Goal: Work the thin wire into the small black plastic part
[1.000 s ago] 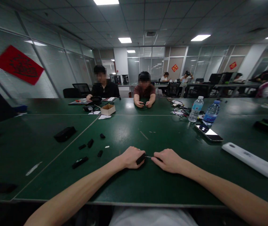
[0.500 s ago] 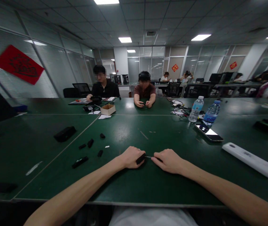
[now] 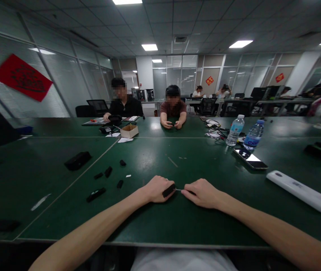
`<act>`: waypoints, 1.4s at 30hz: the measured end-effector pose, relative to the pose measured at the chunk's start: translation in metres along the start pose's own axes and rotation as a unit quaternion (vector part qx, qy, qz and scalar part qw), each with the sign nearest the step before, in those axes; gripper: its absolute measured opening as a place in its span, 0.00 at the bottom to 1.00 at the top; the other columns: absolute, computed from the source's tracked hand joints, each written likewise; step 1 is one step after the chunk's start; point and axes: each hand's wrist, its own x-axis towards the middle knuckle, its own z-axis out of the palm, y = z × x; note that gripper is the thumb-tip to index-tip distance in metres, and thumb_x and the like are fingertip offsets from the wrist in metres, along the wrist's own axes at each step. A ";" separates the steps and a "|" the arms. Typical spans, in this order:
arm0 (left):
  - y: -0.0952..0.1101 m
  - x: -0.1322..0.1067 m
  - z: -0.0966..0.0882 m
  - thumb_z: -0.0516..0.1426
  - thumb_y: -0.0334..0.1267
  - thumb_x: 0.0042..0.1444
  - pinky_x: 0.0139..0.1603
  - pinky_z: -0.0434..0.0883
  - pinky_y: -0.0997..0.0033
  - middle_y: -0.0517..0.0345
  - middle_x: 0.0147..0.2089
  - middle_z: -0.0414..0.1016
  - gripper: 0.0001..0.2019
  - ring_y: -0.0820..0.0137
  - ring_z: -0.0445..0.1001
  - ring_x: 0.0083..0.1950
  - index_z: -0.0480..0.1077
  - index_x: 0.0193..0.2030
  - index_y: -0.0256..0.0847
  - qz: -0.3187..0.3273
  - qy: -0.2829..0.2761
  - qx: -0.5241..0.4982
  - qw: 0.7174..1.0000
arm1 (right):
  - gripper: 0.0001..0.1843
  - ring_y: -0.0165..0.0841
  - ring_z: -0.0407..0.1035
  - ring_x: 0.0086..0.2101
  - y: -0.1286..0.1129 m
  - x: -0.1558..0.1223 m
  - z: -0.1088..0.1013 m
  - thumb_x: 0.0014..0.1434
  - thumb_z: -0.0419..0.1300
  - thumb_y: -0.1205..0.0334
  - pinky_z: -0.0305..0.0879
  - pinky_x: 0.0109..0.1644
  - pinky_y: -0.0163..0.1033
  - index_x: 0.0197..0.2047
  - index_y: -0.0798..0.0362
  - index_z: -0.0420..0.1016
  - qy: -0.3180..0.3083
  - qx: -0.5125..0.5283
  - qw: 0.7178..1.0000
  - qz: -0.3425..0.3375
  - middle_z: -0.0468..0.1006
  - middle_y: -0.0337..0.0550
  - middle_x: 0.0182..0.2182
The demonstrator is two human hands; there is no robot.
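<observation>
Just above the green table [image 3: 146, 222], my left hand [image 3: 157, 189] is closed around a small black block-shaped part [image 3: 168, 191], whose end shows past the thumb. Facing it, my right hand [image 3: 202, 193] pinches a thin screwdriver [image 3: 179, 189]; its metal shaft points left and meets the block's right side. The dark handle is mostly hidden under my fingers, and the exact contact at the tip is too small to make out. Left of my hands lie several small black pieces [image 3: 108, 172] and a longer black piece [image 3: 96, 194].
A black case [image 3: 77, 161] rests farther left. To the right are a phone [image 3: 250, 159], a long white object [image 3: 300, 191] and two water bottles [image 3: 235, 130]. Beyond are a small open box [image 3: 129, 131], tangled cables [image 3: 218, 131] and two people seated across the table.
The black block in my left hand has shifted and turned very slightly, its end now a little farther right. Both hands otherwise stay in place.
</observation>
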 end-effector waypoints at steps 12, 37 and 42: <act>-0.002 0.000 0.009 0.45 0.49 0.65 0.28 0.64 0.73 0.58 0.27 0.74 0.15 0.68 0.74 0.28 0.63 0.36 0.42 0.022 0.090 -0.012 0.996 | 0.19 0.27 0.66 0.24 -0.008 -0.002 0.003 0.68 0.47 0.55 0.54 0.31 0.32 0.32 0.54 0.72 0.023 0.014 0.996 -0.086 0.75 0.38 0.25; -0.007 -0.003 0.019 0.53 0.39 0.60 0.27 0.63 0.70 0.60 0.24 0.69 0.07 0.72 0.67 0.23 0.62 0.33 0.41 0.147 0.301 -0.080 0.939 | 0.13 0.29 0.66 0.27 -0.006 -0.004 0.000 0.67 0.48 0.57 0.56 0.31 0.33 0.38 0.54 0.71 0.086 0.048 0.991 -0.088 0.73 0.40 0.27; -0.007 -0.003 0.020 0.54 0.39 0.59 0.27 0.63 0.71 0.61 0.24 0.68 0.06 0.73 0.67 0.23 0.62 0.33 0.41 0.159 0.307 -0.081 0.935 | 0.11 0.30 0.66 0.28 -0.006 -0.004 0.000 0.66 0.49 0.60 0.57 0.32 0.34 0.41 0.54 0.70 0.099 0.057 0.989 -0.093 0.74 0.41 0.29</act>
